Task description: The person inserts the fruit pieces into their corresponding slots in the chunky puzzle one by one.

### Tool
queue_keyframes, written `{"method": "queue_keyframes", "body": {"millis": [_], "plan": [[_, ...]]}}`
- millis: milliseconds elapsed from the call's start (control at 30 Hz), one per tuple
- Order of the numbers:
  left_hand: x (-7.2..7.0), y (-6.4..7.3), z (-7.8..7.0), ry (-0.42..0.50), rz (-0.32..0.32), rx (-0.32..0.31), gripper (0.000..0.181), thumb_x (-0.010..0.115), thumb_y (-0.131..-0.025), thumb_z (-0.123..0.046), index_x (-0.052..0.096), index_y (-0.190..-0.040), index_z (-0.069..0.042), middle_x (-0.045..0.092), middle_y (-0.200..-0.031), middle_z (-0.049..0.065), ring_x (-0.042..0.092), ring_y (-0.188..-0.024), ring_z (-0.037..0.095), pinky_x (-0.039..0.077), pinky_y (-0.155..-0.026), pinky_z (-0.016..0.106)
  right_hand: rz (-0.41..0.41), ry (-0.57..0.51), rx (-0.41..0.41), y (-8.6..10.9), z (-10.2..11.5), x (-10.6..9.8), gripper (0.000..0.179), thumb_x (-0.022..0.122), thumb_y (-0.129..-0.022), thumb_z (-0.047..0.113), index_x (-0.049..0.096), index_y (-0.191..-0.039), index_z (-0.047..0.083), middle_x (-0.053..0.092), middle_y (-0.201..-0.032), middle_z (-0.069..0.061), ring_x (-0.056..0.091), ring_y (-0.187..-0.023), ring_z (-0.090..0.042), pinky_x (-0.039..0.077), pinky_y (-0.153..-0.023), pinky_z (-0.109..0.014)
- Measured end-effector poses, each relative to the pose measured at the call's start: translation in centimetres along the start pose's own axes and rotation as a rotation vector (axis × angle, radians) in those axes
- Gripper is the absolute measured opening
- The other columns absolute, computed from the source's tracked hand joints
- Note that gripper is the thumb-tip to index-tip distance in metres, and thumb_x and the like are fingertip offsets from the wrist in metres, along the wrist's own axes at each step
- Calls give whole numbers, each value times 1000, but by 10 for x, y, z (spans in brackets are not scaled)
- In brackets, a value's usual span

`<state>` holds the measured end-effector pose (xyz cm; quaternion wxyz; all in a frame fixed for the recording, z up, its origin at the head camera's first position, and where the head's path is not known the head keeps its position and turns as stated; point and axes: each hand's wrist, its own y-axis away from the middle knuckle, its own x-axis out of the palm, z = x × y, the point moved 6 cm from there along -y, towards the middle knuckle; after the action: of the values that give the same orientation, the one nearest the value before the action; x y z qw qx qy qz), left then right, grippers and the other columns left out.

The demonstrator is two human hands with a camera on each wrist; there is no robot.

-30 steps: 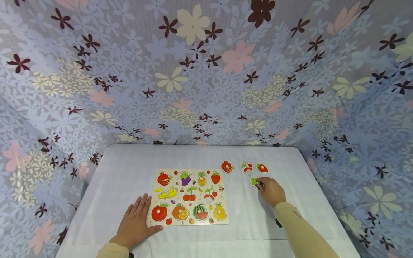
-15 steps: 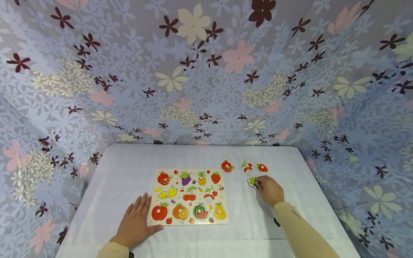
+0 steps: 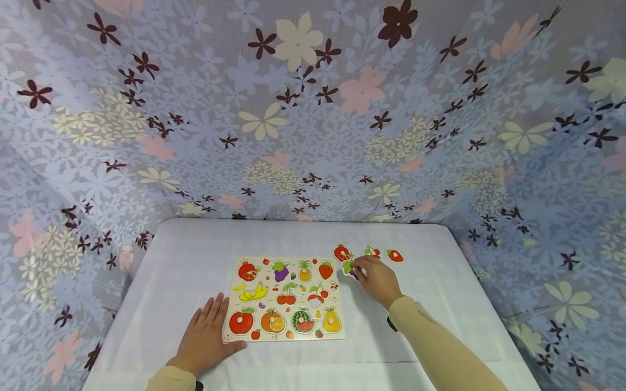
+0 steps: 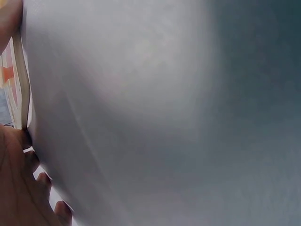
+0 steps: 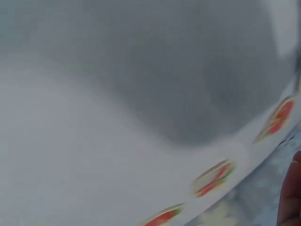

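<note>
A wooden fruit puzzle board (image 3: 339,304) lies on the white-covered table, with several knobbed pieces seated in it. My left hand (image 3: 204,334) rests flat with fingers spread along the board's left edge and thumb at its lower corner. In the left wrist view the fingers (image 4: 28,188) lie beside the board's edge (image 4: 21,84). Just right of the board, my right hand (image 3: 376,279) pinches a grape puzzle piece (image 3: 348,267) by its knob; the fingertips hide part of it. The grape piece overlaps the lower edge of a pomegranate piece (image 3: 341,252) in the head view.
A cherry-like red and white piece (image 3: 373,252), partly hidden by the right hand, and a strawberry piece (image 3: 394,256) lie at the back right of the table (image 3: 415,347). Flower-patterned cloth (image 3: 303,136) rises behind and on both sides.
My right hand has carried the grape piece leftward from below the strawberry and cherry-like pieces toward the board's upper right corner. The left hand has stayed in place.
</note>
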<state>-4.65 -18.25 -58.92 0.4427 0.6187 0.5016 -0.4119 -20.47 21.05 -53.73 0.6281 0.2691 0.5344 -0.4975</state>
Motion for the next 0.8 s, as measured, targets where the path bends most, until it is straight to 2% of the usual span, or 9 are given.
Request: {"method": "queue_keyframes", "body": {"millis": [200,367,600,800], "plan": [[-2,0,0,15,17,-11,121,70,-71,-75,29,-155,2,24,-161,20,21,-146,42,16,-116,61,49,-22,-56,-17,43,11,11,75,-92,21,75,-103,20,68,-110,4,66,-93,-14,58,-79,-35],[1,-1,1,10,21,-12,122,69,-71,-78,28,-155,1,23,-162,19,21,-146,41,16,-117,61,105,-56,-73,-30,74,22,11,74,-93,22,75,-104,21,68,-111,5,66,-95,-14,58,-81,-35],[4,-2,3,16,6,-2,122,68,-71,-79,29,-155,1,22,-162,18,21,-146,41,16,-117,60,145,-78,-35,-43,97,43,14,71,-95,26,76,-108,22,67,-114,6,66,-94,-10,58,-78,-31],[2,-2,3,22,1,-2,122,68,-71,-78,29,-155,1,22,-162,18,21,-147,41,16,-117,60,172,-83,-44,-49,117,59,15,70,-95,26,76,-109,21,67,-114,5,66,-95,-12,57,-78,-31]]}}
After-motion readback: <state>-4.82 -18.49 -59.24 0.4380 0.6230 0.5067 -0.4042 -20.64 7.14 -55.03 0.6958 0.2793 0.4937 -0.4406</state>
